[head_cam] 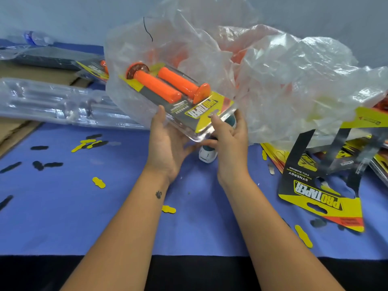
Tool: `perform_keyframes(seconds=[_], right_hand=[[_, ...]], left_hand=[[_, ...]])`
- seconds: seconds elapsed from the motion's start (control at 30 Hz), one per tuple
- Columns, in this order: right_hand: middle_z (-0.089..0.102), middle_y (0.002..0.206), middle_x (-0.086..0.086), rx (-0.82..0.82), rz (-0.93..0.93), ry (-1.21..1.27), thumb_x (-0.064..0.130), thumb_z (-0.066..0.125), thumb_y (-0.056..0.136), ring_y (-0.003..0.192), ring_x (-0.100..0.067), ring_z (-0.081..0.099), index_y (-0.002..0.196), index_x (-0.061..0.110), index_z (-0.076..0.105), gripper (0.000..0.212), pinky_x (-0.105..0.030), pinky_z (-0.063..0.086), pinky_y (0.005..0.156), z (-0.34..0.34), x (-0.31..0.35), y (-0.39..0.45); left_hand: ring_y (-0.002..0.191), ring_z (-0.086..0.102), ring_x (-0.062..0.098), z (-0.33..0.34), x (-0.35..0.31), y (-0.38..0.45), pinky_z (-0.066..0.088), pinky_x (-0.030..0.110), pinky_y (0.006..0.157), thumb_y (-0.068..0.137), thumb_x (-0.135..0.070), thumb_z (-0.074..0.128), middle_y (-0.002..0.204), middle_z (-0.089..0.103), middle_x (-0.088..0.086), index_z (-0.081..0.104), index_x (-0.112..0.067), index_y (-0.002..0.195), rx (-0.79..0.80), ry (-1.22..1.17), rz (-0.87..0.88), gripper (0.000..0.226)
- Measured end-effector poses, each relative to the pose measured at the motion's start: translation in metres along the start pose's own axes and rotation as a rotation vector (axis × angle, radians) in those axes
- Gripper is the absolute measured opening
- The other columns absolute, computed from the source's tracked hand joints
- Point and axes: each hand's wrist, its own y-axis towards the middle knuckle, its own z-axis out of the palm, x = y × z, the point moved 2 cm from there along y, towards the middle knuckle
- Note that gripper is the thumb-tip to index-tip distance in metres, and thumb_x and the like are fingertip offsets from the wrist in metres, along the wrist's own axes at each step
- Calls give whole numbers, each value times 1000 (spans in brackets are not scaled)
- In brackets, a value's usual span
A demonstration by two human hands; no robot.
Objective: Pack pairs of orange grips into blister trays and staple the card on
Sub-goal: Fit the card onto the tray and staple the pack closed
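gripping the blister pack (180,97) of 2 orange grips (168,85): left hand (168,141), right hand (228,135)

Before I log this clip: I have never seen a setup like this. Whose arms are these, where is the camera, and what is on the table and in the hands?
No machine here: a person works bare-handed, and the one camera sits on their head, looking down.

Both hands hold one finished pack, a clear tray with two orange grips over a yellow card. The left hand supports it from below; the right hand pinches its near edge.

On the blue table lie empty trays, loose cards, small punched-out card bits and a white tool, probably the stapler. A big clear bag behind seems to hold more grips.
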Motion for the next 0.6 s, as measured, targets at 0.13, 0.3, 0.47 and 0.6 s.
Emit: perform_keyframes(seconds=[0.13,0.3,0.47,0.6], right_hand=[[70,88,-1,-50,42,146,0,61,92,78,-18,67,126,3,52,35,-33,57,69,-2,3,2],[61,108,-18,-50,208,315,-7,50,93,92,-31,60,119,2,58,29,-39,50,78,-18,-2,11],[64,111,-11,136,176,418,6,52,87,97,-28,62,116,15,63,32,-39,49,81,-34,2,21],[72,106,-5,247,221,556,20,50,90,98,-23,67,105,19,75,30,-38,53,86,-41,6,21]], left_hand=[[84,69,15,1,8,2,57,33,76,100,-24,48,90,74,4,72,-13,93,-133,337,-24,26],[85,69,15,2,11,0,55,32,77,93,-21,62,91,74,5,73,-10,94,-85,366,2,15],[91,72,29,-11,-2,5,58,41,72,89,-66,38,98,72,10,67,-21,97,-221,-91,-45,54],[110,66,28,-36,-15,6,54,52,85,88,-63,43,120,69,5,65,-26,117,-283,-471,59,52]])
